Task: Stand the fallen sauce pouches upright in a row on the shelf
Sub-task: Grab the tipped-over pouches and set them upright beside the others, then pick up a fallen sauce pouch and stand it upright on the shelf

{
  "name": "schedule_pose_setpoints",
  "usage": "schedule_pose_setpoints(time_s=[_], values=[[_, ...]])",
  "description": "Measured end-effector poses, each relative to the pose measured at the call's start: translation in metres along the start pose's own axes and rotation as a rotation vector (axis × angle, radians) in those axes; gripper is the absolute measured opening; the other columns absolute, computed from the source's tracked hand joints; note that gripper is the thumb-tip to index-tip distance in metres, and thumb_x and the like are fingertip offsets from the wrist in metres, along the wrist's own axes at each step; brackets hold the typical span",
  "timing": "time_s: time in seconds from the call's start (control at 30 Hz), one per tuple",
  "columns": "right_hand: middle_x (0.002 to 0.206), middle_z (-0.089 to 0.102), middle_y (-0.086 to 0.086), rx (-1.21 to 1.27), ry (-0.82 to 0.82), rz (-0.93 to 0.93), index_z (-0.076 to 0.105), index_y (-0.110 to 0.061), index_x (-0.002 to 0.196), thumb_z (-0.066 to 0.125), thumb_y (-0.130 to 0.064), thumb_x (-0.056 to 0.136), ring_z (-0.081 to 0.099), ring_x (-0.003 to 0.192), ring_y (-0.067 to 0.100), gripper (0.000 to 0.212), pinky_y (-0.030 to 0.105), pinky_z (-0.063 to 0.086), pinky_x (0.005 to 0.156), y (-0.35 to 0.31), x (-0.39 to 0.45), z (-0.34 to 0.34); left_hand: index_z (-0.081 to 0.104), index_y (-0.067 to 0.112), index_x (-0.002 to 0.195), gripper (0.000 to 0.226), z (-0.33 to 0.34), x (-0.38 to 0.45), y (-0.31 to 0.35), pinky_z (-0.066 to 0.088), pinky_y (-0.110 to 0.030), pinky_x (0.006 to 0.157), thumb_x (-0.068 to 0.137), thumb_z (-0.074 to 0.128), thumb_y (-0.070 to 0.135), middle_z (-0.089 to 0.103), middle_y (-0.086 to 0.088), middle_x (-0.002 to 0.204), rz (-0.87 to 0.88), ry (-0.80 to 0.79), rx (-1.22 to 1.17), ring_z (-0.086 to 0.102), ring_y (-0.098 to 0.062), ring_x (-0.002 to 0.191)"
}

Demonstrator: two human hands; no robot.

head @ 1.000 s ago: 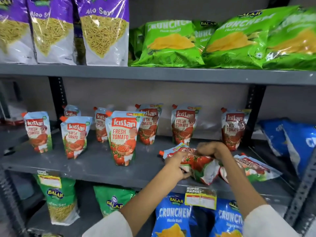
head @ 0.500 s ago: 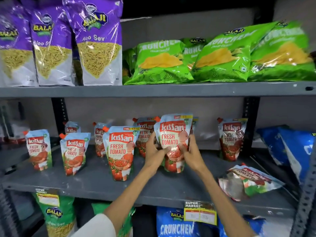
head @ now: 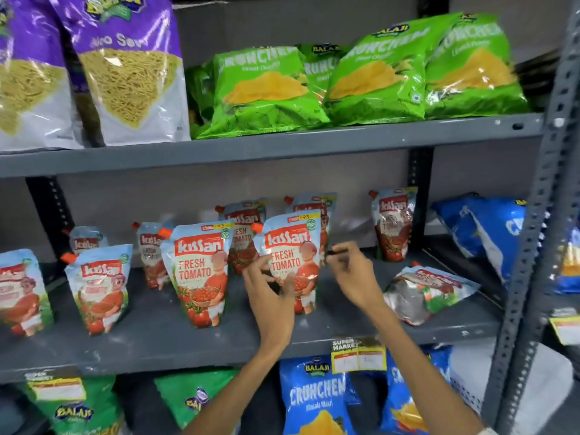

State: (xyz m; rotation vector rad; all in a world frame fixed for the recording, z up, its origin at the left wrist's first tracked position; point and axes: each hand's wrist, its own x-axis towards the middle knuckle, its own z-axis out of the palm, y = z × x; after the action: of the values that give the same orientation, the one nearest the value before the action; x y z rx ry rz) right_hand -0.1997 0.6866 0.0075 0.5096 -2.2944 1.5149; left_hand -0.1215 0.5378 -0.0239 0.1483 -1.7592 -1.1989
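Several Kissan tomato sauce pouches stand upright on the grey middle shelf (head: 163, 343). The front-row pouch (head: 290, 246) stands upright just beyond my hands. My left hand (head: 270, 290) hovers at its lower left with fingers spread, overlapping its lower part; whether it touches is unclear. My right hand (head: 351, 271) is just off its right side, fingers apart, holding nothing. Another upright pouch (head: 201, 271) stands to the left of it. One fallen pouch (head: 430, 288) lies flat on the shelf at the right.
Green Crunchem bags (head: 266, 89) and purple Aloo Sev bags (head: 125, 80) fill the upper shelf. Blue bags (head: 483, 233) lean at the right of the middle shelf. A grey upright post (head: 539, 246) stands at the right. A price tag (head: 357, 356) hangs on the shelf edge.
Both hands lifted a fallen pouch from the shelf front, stood it upright in the front row, and have now come off its sides.
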Motion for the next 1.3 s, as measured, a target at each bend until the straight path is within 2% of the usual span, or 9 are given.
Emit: schedule_pose_setpoints(time_s=[0.1, 0.2, 0.3, 0.4, 0.6, 0.8, 0.97, 1.13, 1.3], values=[[0.076, 0.066, 0.004, -0.055, 0.368, 0.051, 0.062, -0.008, 0.091, 0.063, -0.021, 0.091, 0.063, 0.071, 0.023, 0.014, 0.020, 0.052, 0.068, 0.002, -0.010, -0.051, 0.059, 0.020, 0.102, 0.023, 0.019, 0.000, 0.023, 0.054, -0.024, 0.067, 0.085, 0.073, 0.012, 0.065, 0.000, 0.092, 0.020, -0.209, -0.151, 0.064, -0.017, 0.077], [0.083, 0.063, 0.013, -0.221, 0.549, 0.290, 0.062, -0.001, 0.094, 0.060, -0.034, 0.093, 0.063, 0.087, 0.036, 0.033, 0.037, 0.046, 0.075, 0.026, -0.025, -0.105, 0.065, 0.018, 0.101, 0.016, 0.055, 0.007, 0.034, 0.054, -0.024, 0.068, 0.087, 0.073, 0.019, 0.066, 0.002, 0.083, -0.016, -0.486, -0.111, 0.065, -0.014, 0.075], [0.126, 0.058, 0.032, -0.395, 0.403, 0.646, 0.053, 0.008, 0.126, 0.052, -0.047, 0.094, 0.055, 0.121, 0.044, 0.063, 0.044, 0.044, 0.097, 0.068, -0.034, -0.137, 0.068, 0.017, 0.097, 0.019, 0.098, 0.008, 0.042, 0.059, -0.040, 0.067, 0.088, 0.071, 0.033, 0.066, 0.003, 0.081, -0.222, -0.721, -0.021, 0.065, -0.017, 0.071], [0.144, 0.048, 0.026, -0.421, 0.156, 0.785, 0.044, 0.004, 0.141, 0.032, -0.062, 0.095, 0.050, 0.129, 0.038, 0.081, 0.041, 0.041, 0.109, 0.098, -0.020, -0.147, 0.057, 0.020, 0.077, 0.035, 0.143, -0.001, 0.049, 0.056, -0.036, 0.060, 0.088, 0.063, 0.053, 0.050, 0.001, 0.072, -0.372, -0.935, 0.150, 0.056, -0.020, 0.072], [0.148, 0.048, 0.014, -0.123, -0.084, 0.674, 0.048, -0.007, 0.142, 0.040, -0.060, 0.093, 0.048, 0.132, 0.034, 0.072, 0.042, 0.041, 0.110, 0.116, 0.007, -0.149, 0.051, 0.010, 0.131, 0.092, 0.194, -0.006, 0.051, 0.061, -0.046, 0.084, 0.057, 0.085, 0.054, 0.061, -0.006, 0.130, -0.795, -1.114, 0.106, 0.065, -0.025, 0.111], [0.117, 0.068, 0.014, 0.325, 0.045, 0.527, 0.062, -0.005, 0.118, 0.052, -0.006, 0.093, 0.066, 0.104, 0.029, 0.027, 0.040, 0.052, 0.093, 0.121, 0.015, -0.142, 0.072, 0.008, 0.086, 0.026, 0.190, -0.024, 0.049, 0.053, -0.032, 0.076, 0.070, 0.087, 0.020, 0.073, -0.012, 0.094, -0.745, -0.914, -0.075, 0.067, -0.022, 0.085], [0.113, 0.066, 0.010, 0.472, 0.032, 0.312, 0.043, -0.003, 0.117, 0.054, -0.006, 0.096, 0.065, 0.104, 0.023, 0.024, 0.039, 0.057, 0.087, 0.108, 0.025, -0.134, 0.059, 0.010, 0.122, 0.062, 0.173, -0.027, 0.062, 0.056, -0.028, 0.090, 0.069, 0.089, 0.018, 0.070, -0.005, 0.114, -0.528, -0.640, -0.128, 0.067, -0.015, 0.103], [0.111, 0.062, -0.006, 0.492, -0.060, 0.003, 0.040, -0.011, 0.126, 0.054, -0.001, 0.096, 0.065, 0.098, 0.002, 0.035, 0.023, 0.059, 0.084, 0.081, 0.035, -0.124, 0.042, 0.020, 0.124, 0.069, 0.156, -0.023, 0.059, 0.052, -0.026, 0.094, 0.071, 0.087, 0.021, 0.057, 0.015, 0.112, -0.210, -0.457, -0.069, 0.059, -0.005, 0.105], [0.128, 0.060, 0.009, 0.414, -0.221, -0.021, 0.040, -0.013, 0.126, 0.058, -0.012, 0.095, 0.062, 0.117, 0.016, 0.036, 0.032, 0.058, 0.089, 0.112, 0.024, -0.099, 0.034, 0.020, 0.128, 0.077, 0.142, -0.046, 0.023, 0.052, -0.008, 0.085, 0.073, 0.087, 0.023, 0.057, 0.019, 0.116, -0.207, -0.463, -0.045, 0.059, 0.003, 0.110]])
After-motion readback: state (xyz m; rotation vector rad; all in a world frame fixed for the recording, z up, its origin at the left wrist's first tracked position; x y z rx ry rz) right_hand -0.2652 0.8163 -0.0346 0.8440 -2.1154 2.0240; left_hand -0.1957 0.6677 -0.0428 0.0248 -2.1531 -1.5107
